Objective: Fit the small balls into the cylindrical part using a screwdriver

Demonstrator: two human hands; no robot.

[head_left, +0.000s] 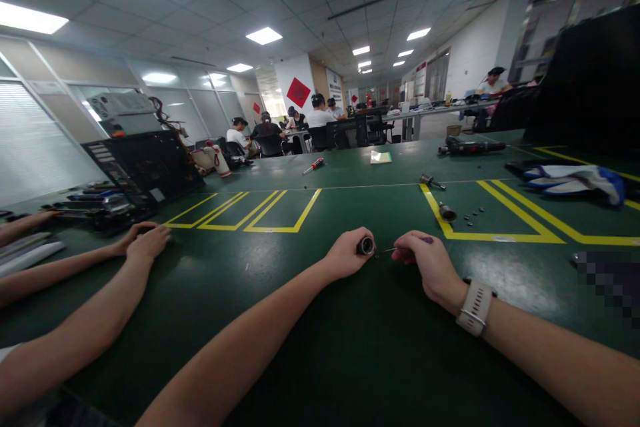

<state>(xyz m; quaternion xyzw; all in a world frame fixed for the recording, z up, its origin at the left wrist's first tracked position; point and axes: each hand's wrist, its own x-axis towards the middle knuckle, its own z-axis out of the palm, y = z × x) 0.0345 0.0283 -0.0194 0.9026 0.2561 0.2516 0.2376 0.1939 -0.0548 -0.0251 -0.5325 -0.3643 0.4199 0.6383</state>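
My left hand [346,255] is wrapped round a short dark cylindrical part [366,245], its round open end facing right. Just to the right, my right hand [425,260] pinches a thin tool with a dark handle [427,240]; its slim metal shaft points left toward the cylinder. A tiny dark piece [377,256] lies near the shaft's tip. Beyond my right hand, a round metal part [447,213] lies by the yellow tape with several small pieces [469,219] beside it. A metal part with a shaft [433,181] lies farther back.
Another person's hands [145,240] rest on the green table [280,207] at left. A red screwdriver [314,165], a notepad [381,157], a dark power tool [470,146] and gloves [575,181] lie farther back. A pixelated dark object [610,283] is at right.
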